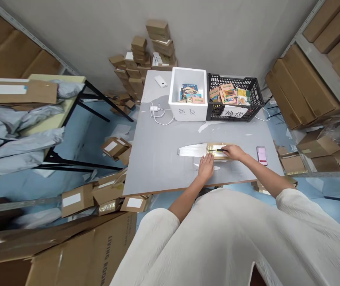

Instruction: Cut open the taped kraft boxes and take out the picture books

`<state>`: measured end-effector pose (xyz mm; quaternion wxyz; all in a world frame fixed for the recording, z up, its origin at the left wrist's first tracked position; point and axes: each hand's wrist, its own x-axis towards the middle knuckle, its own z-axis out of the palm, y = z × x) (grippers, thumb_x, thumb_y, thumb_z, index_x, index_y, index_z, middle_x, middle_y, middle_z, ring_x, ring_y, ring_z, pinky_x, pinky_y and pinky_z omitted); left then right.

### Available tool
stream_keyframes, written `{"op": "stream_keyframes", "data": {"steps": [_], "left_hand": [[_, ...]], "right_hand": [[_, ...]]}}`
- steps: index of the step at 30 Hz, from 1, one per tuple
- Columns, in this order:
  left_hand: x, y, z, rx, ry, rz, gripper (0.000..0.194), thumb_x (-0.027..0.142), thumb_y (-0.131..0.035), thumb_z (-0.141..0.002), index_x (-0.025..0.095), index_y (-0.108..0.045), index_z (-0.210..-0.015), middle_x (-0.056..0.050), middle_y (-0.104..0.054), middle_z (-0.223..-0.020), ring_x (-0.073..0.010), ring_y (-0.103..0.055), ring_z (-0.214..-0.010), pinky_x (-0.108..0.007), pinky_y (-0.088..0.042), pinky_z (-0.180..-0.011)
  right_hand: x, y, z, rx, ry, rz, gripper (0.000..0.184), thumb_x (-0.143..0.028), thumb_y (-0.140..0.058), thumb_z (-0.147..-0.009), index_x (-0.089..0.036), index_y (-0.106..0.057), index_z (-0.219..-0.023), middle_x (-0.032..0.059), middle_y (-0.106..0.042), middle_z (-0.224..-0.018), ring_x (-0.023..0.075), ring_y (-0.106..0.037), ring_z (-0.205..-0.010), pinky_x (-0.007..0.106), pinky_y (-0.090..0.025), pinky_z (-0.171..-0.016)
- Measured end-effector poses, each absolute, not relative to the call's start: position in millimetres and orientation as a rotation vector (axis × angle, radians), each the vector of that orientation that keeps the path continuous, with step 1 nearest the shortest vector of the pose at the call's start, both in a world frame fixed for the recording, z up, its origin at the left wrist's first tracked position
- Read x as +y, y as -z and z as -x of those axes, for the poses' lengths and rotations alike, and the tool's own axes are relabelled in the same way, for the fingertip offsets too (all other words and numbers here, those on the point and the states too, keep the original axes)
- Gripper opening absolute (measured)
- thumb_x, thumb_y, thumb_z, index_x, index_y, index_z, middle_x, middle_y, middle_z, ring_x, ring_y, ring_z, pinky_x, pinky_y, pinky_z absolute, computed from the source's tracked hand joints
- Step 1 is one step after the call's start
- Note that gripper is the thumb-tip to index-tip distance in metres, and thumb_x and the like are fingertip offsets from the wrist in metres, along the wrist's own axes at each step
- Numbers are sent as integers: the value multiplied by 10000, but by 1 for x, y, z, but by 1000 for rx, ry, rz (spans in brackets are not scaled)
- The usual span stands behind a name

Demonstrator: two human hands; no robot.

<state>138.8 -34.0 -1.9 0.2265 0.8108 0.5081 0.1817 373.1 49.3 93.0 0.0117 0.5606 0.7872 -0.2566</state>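
A small brown cardboard parcel (214, 151) lies on the grey table (158, 159), half out of a silvery-grey mailer bag (191, 150). My right hand (232, 152) is closed on a thin dark tool, a pen or cutter (221, 150), with its tip on the parcel's top. My left hand (206, 166) rests flat on the table just in front of the parcel, fingers stretched out and touching its near edge.
At the back stand a white foam box (188, 112) and a black crate (252, 89), both with booklets. A white phone (161, 81), a charger cable (157, 111) and a pink item (261, 155) lie on the table. Cardboard boxes litter the floor and shelves.
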Motion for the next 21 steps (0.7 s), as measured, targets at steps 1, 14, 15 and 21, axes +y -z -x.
{"op": "stream_keyframes", "data": {"steps": [1,14,15,21], "left_hand": [[-34,2,-138,1396,-504,-2237,744,147,-512,-931,161,-453,-1672,-183,-489,-1720,-326,-405,-1636,-565,-244,-1365],[-36,-8,-138,1449,-188,-2374,759,200,-472,-986,130,-353,-1733,-162,-384,-1790,-287,-310,-1688,-520,-197,-1392],[-36,-9,-138,1456,-160,-2382,754,207,-461,-995,128,-348,-1737,-158,-372,-1797,-283,-305,-1691,-517,-192,-1394],[-38,-11,-140,1481,-127,-2383,770,203,-449,-998,142,-316,-1753,-148,-334,-1814,-282,-287,-1699,-525,-193,-1393]], "right_hand": [[50,-95,-372,2456,809,-1747,270,-393,-640,-1035,-294,-818,-1213,83,-822,-1211,314,-718,-1135,366,-517,-935],[56,-132,-340,2272,460,-1479,327,-304,-502,-1115,-240,-766,-1297,125,-778,-1313,284,-725,-1172,327,-511,-902],[55,-135,-338,2261,440,-1466,337,-301,-490,-1119,-234,-758,-1313,131,-773,-1324,285,-725,-1178,329,-511,-904],[52,-143,-348,2202,392,-1496,346,-302,-477,-1135,-247,-754,-1336,143,-767,-1347,289,-727,-1193,333,-510,-912]]}}
